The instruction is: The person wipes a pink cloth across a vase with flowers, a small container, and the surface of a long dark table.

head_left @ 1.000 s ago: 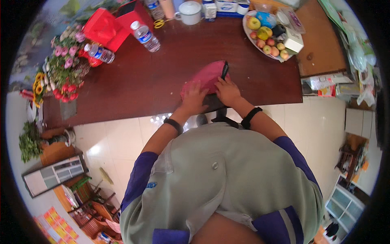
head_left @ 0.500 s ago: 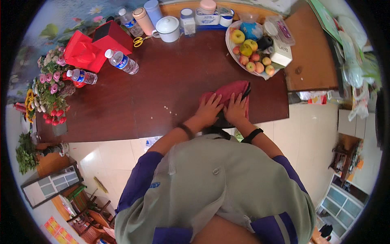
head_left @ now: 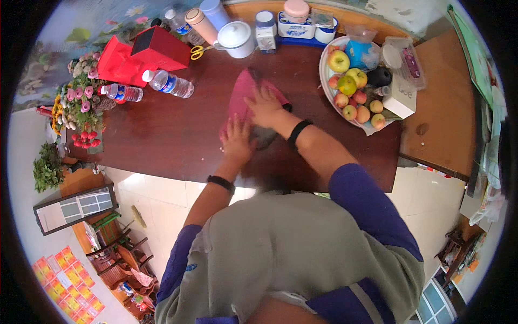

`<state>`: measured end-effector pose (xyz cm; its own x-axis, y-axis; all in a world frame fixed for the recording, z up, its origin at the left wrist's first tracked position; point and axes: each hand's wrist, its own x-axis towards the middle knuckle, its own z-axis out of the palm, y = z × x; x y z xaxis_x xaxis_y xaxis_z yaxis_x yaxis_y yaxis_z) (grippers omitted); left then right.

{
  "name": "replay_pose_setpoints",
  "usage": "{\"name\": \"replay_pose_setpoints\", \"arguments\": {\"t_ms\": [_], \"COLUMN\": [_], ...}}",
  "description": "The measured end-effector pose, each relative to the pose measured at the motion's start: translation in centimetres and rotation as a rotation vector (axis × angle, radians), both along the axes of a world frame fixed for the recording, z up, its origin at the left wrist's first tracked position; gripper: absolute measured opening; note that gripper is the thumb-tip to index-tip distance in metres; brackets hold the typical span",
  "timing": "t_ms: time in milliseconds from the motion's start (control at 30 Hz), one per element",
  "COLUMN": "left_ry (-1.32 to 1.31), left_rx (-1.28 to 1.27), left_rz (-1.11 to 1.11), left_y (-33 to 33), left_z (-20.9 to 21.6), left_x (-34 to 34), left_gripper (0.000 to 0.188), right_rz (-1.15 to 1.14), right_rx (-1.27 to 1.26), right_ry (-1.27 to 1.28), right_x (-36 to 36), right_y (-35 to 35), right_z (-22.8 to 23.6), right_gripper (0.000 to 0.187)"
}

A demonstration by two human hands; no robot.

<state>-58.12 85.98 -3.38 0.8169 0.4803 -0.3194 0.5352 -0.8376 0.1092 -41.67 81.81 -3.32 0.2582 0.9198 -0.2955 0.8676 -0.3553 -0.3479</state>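
Observation:
A dark red-and-black cloth (head_left: 249, 86) lies folded on the brown tabletop (head_left: 178, 132) in front of me. My left hand (head_left: 237, 141) presses flat on its near left part, fingers spread. Further forward and to the right, my right hand (head_left: 266, 108) rests on the cloth with its fingers apart as well. Both hands are slightly blurred. The underside of the cloth, pressed against the table, is hidden. A few pale crumbs (head_left: 221, 149) lie by my left hand.
A large plate of fruit (head_left: 330, 89) stands at the right. Along the back are a white lidded mug (head_left: 235, 39), yellow scissors (head_left: 200, 52) and a blue tumbler (head_left: 215, 13). To the left are plastic bottles (head_left: 170, 85), a red box (head_left: 162, 48) and flowers (head_left: 80, 97).
Both hands have moved left and forward across the table with the cloth, the right hand now reaching further forward than the left. The view has shifted slightly.

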Motion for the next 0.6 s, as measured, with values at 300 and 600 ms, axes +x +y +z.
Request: {"name": "replay_pose_setpoints", "arguments": {"t_ms": [300,600], "left_ry": [0.028,0.014], "left_rx": [-0.118,-0.263], "left_rz": [-0.173,-0.234], "left_y": [-0.5,-2.3], "left_z": [1.4,1.1], "left_x": [3.4,13.3], "left_gripper": [0.071,0.056], "right_rz": [-0.253,-0.445], "right_rx": [0.145,-0.308], "right_ry": [-0.106,-0.13], "right_x": [-0.3,8.2], "right_y": [-6.3,-4.0], "right_z": [-1.5,1.1], "right_gripper": [0.061,0.077]}}
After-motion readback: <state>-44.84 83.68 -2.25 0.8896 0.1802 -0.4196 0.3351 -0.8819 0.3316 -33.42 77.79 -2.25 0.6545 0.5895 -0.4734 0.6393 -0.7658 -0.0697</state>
